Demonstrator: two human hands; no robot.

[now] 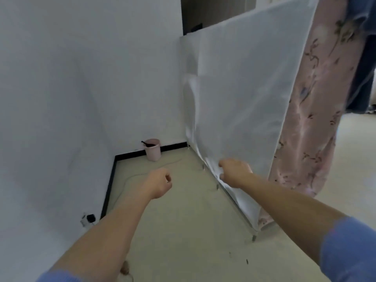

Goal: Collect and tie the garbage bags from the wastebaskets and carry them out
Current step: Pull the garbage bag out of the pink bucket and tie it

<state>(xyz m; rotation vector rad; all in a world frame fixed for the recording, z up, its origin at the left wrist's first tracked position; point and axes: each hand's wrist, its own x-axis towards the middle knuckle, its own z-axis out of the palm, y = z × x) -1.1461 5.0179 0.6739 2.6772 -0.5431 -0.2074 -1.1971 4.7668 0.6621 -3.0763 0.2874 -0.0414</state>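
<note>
Item: pink wastebasket (153,152). Upright on the floor (183,231) at centre frame, in the corner against the white wall (81,78) and its black baseboard (109,186). A dark garbage bag (151,143) lines it, with a flap sticking out over the left rim.

Item: left hand (160,183). Forearm stretched forward from lower left, blue sleeve (59,276) at the frame's bottom edge. Fingers curled into the palm, thumb meeting them; nothing visible in it. Well short of the wastebasket.

Item: right hand (235,171). Forearm reaches in from lower right, blue sleeve (350,251) pushed up. Back of the hand faces the camera, fingers bent toward the lower edge of a white fabric panel (244,88); whether they grip the fabric or only touch it cannot be told.

Item: pink floral cloth (311,119). Hangs at right of the panel down to the floor.

Item: thin cable (130,178). Lies curved on the floor left of centre.

Item: wall socket (88,218). Lower left, with a dark plug.
</note>
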